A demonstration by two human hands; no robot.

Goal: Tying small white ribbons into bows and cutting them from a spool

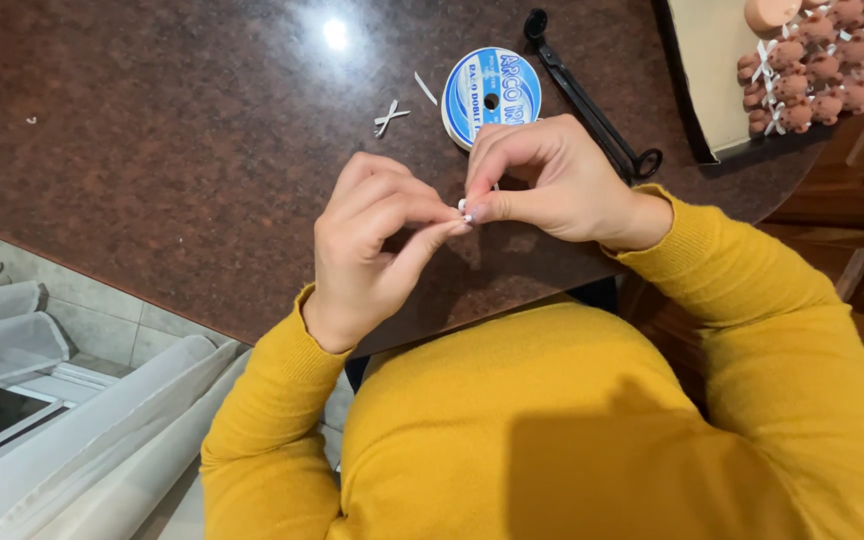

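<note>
Dark countertop: round blue-white spool, seemingly beside hands

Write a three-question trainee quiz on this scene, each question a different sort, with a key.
1. True or false: the left hand and right hand pinch a small white piece between their fingertips.
2. What lies just right of the ribbon spool? A) black scissors B) a red cup C) a phone
3. Fill in: a finished white bow lies on the counter to the ____ of the spool.

Key: 1 true; 2 A; 3 left
</note>
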